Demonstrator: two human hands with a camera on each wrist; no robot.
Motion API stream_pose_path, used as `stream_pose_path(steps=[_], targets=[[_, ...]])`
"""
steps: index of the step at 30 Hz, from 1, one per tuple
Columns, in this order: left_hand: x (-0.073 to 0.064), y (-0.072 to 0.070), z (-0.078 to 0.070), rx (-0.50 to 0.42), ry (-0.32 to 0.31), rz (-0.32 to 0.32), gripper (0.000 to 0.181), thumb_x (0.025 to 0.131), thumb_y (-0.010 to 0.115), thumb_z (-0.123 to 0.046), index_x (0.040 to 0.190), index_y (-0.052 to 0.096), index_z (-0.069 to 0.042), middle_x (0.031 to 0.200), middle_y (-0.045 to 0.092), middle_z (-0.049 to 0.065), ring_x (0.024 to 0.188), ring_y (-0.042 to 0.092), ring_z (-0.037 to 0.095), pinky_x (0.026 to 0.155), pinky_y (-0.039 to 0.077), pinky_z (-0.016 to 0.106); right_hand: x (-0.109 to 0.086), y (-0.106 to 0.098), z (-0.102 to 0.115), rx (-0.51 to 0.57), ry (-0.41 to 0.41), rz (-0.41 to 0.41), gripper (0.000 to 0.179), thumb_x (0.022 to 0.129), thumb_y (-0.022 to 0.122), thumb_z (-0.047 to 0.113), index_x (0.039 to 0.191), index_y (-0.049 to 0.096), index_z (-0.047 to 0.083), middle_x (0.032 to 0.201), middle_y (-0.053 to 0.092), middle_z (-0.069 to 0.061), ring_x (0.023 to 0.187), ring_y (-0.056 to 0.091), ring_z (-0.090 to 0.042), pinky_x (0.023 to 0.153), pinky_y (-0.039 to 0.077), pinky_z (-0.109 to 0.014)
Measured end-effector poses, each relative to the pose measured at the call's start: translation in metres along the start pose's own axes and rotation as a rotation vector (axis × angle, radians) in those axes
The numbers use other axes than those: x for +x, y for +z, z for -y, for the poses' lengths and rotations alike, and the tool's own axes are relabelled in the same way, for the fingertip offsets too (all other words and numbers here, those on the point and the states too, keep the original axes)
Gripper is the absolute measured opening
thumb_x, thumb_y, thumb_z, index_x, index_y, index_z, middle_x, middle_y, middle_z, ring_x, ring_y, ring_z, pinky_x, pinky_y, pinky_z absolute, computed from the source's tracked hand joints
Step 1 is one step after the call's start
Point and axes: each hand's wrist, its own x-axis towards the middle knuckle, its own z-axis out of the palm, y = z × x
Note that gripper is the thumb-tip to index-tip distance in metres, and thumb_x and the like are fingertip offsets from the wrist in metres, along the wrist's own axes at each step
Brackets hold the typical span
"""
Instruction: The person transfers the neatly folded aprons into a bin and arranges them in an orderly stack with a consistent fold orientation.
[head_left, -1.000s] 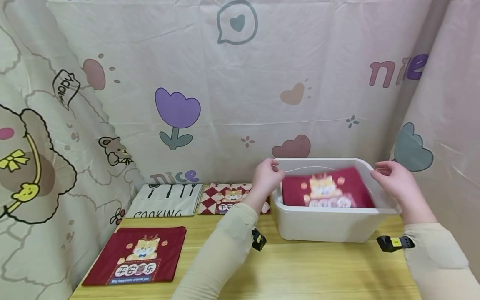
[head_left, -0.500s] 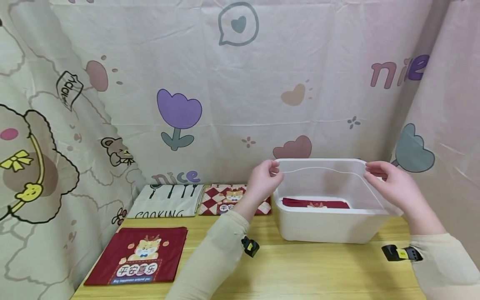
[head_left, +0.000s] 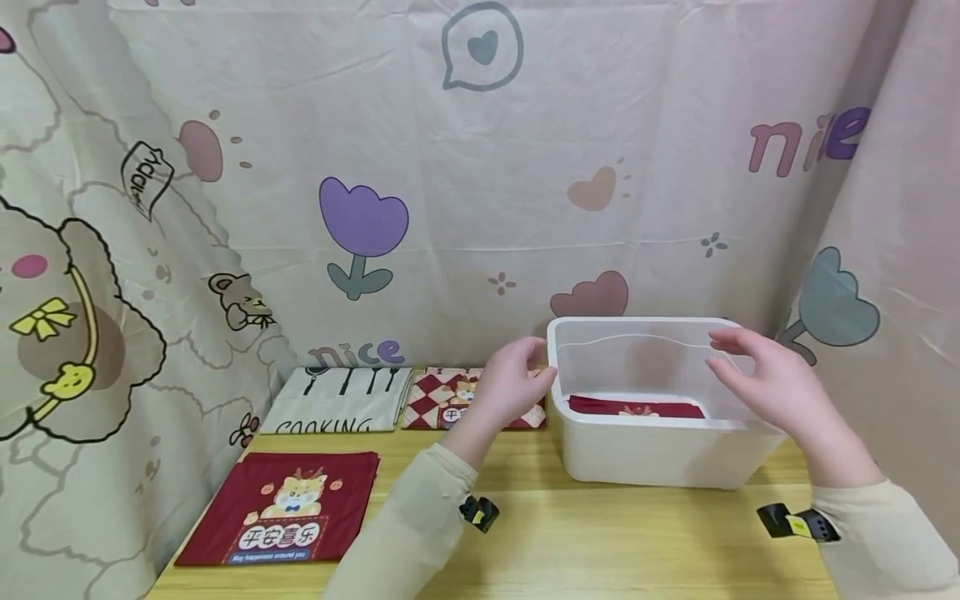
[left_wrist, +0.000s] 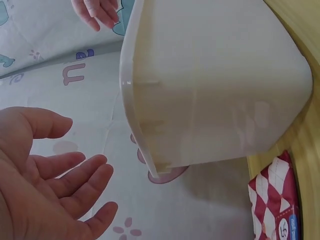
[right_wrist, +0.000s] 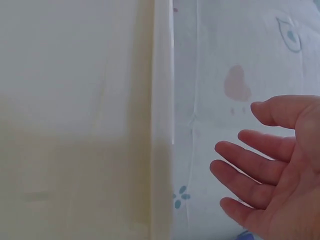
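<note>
A white plastic bin (head_left: 667, 454) stands on the table's right half. Inside, low down, lies a dark red folded cloth (head_left: 637, 408), mostly hidden by the front wall. My left hand (head_left: 510, 382) is beside the bin's left end with relaxed fingers; the left wrist view shows it apart from the rim and holding nothing. Over the bin's right end is my right hand (head_left: 772, 383), fingers loosely spread and nothing between them. In the right wrist view a gap separates those fingertips from the bin's rim (right_wrist: 162, 120).
Left of the bin lie a red-and-white checked folded cloth (head_left: 427, 400), a white folded cloth (head_left: 337, 408) printed COOKING, and nearer, a dark red folded cloth (head_left: 345, 500) with a cartoon animal. A printed curtain (head_left: 480, 183) hangs behind the wooden table (head_left: 585, 533).
The red cloth between my hands dropped into the bin. Since then, my left hand has drawn slightly away leftward and down, and my right hand has moved a little left with fingers more spread.
</note>
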Motion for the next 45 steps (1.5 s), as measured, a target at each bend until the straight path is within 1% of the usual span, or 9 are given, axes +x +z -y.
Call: stream_pose_path(steps=[3,6,11,14,17,25,34,40,45], targets=[[-0.006,0.001,0.004,0.078,0.040,0.004,0.042,0.093,0.068,-0.024,0.131,0.061,-0.008,0.122,0.065,0.008,0.111,0.061,0.023,0.095,0.050,0.041,-0.002,0.005,0.003,-0.005,-0.042,-0.018,0.043,0.097,0.065,0.025,0.129,0.056,-0.002,0.126,0.059,-0.028,0.117,0.050,-0.050,0.091,0.037,-0.070],[-0.012,0.001,0.009,0.161,0.103,-0.019,0.043,0.092,0.068,-0.024,0.131,0.061,-0.006,0.119,0.067,0.009,0.109,0.062,0.024,0.093,0.051,0.042,-0.004,0.010,0.006,0.001,-0.076,-0.036,0.042,0.095,0.067,0.020,0.129,0.056,-0.002,0.124,0.060,-0.027,0.115,0.052,-0.048,0.091,0.039,-0.069],[-0.022,0.001,0.015,0.319,0.211,-0.100,0.043,0.091,0.070,-0.026,0.129,0.063,-0.008,0.119,0.067,0.009,0.108,0.062,0.028,0.088,0.048,0.047,-0.005,0.019,0.009,0.010,-0.164,-0.079,0.043,0.090,0.072,0.012,0.127,0.058,-0.003,0.118,0.064,-0.025,0.112,0.055,-0.044,0.091,0.041,-0.065],[-0.028,0.002,0.019,0.413,0.251,-0.146,0.043,0.090,0.070,-0.027,0.129,0.063,-0.011,0.120,0.067,0.007,0.109,0.061,0.028,0.089,0.046,0.048,-0.006,0.024,0.012,-0.003,-0.211,-0.104,0.043,0.087,0.074,0.009,0.125,0.060,-0.003,0.115,0.066,-0.023,0.110,0.057,-0.043,0.091,0.042,-0.062],[-0.034,0.000,0.022,0.462,0.276,-0.165,0.043,0.089,0.070,-0.027,0.129,0.062,-0.011,0.120,0.066,0.008,0.110,0.060,0.028,0.094,0.045,0.049,-0.006,0.030,0.016,-0.006,-0.252,-0.134,0.043,0.085,0.075,0.007,0.124,0.061,-0.003,0.113,0.067,-0.022,0.108,0.059,-0.042,0.090,0.043,-0.059],[-0.048,-0.006,0.030,0.505,0.293,-0.179,0.047,0.087,0.074,-0.025,0.130,0.062,-0.010,0.122,0.065,0.009,0.113,0.058,0.029,0.097,0.044,0.051,-0.010,0.046,0.034,-0.001,-0.343,-0.207,0.046,0.080,0.077,0.003,0.123,0.062,-0.002,0.114,0.067,-0.020,0.107,0.058,-0.040,0.090,0.045,-0.059],[-0.056,-0.005,0.054,0.552,0.339,-0.206,0.056,0.084,0.077,-0.026,0.133,0.058,-0.007,0.121,0.065,0.011,0.110,0.060,0.031,0.093,0.046,0.052,-0.015,0.067,0.053,0.052,-0.447,-0.263,0.052,0.074,0.080,0.000,0.124,0.064,0.001,0.116,0.067,-0.017,0.107,0.060,-0.038,0.091,0.043,-0.051],[-0.056,-0.011,0.072,0.565,0.312,-0.246,0.058,0.083,0.078,-0.027,0.133,0.058,-0.007,0.127,0.063,0.012,0.113,0.058,0.032,0.093,0.045,0.054,-0.018,0.082,0.070,0.095,-0.496,-0.244,0.051,0.077,0.079,0.002,0.125,0.064,0.002,0.118,0.067,-0.013,0.108,0.061,-0.033,0.091,0.045,-0.047],[-0.059,-0.020,0.085,0.578,0.246,-0.223,0.061,0.085,0.077,-0.027,0.137,0.055,-0.006,0.131,0.060,0.014,0.118,0.056,0.034,0.097,0.042,0.055,-0.020,0.096,0.084,0.122,-0.502,-0.225,0.048,0.080,0.077,0.004,0.125,0.064,0.003,0.120,0.067,-0.011,0.111,0.060,-0.032,0.093,0.046,-0.047]])
